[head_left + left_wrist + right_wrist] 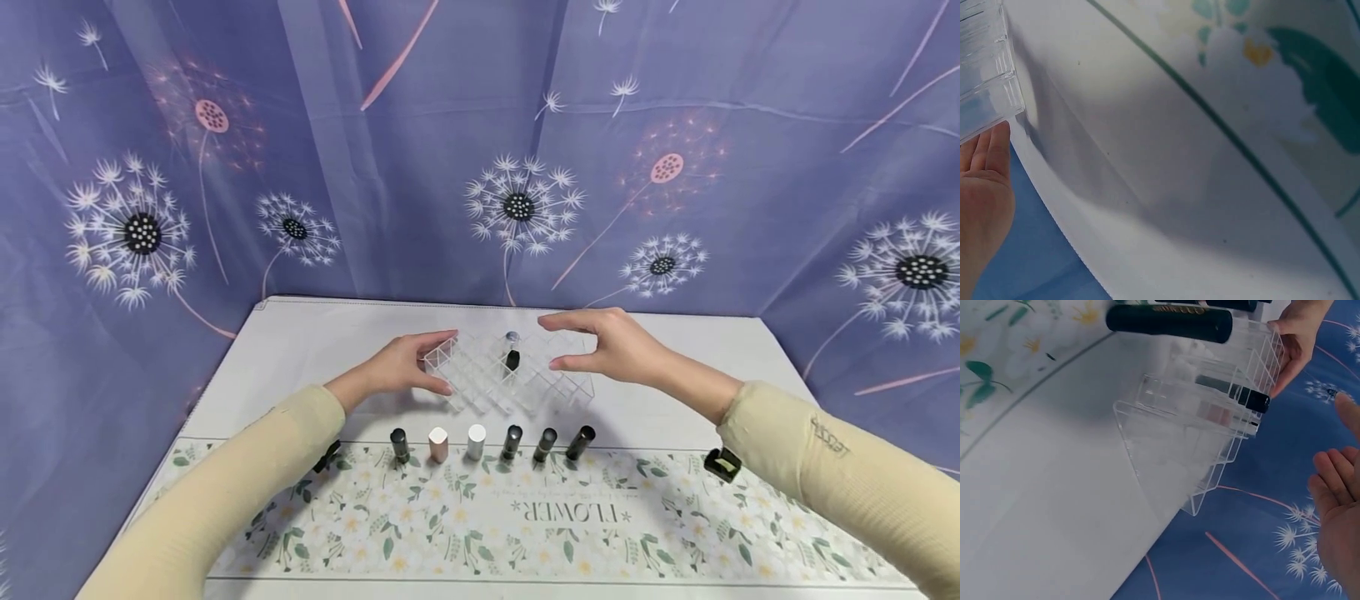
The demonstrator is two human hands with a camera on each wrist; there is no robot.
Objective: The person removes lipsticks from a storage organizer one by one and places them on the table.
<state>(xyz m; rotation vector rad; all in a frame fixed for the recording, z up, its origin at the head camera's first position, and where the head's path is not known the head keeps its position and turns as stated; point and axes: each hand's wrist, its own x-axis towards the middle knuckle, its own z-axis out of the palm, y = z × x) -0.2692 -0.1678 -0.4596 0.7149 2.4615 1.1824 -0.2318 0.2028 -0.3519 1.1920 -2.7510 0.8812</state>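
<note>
A clear acrylic lipstick organizer with diamond-shaped slots stands on the white tabletop. My left hand grips its left end, thumb at the front and fingers behind; the left wrist view catches those fingers against the end wall. Inside the organizer are a black lipstick tube and a silvery-topped one behind it. Around the right end hovers my right hand, thumb and fingers spread, holding nothing. The right wrist view shows that hand apart from the organizer.
In front of the organizer stands a row of several lipsticks: black, rose-gold, silver-white and more black ones. They stand along the edge of a floral mat. A purple dandelion curtain hangs behind the table.
</note>
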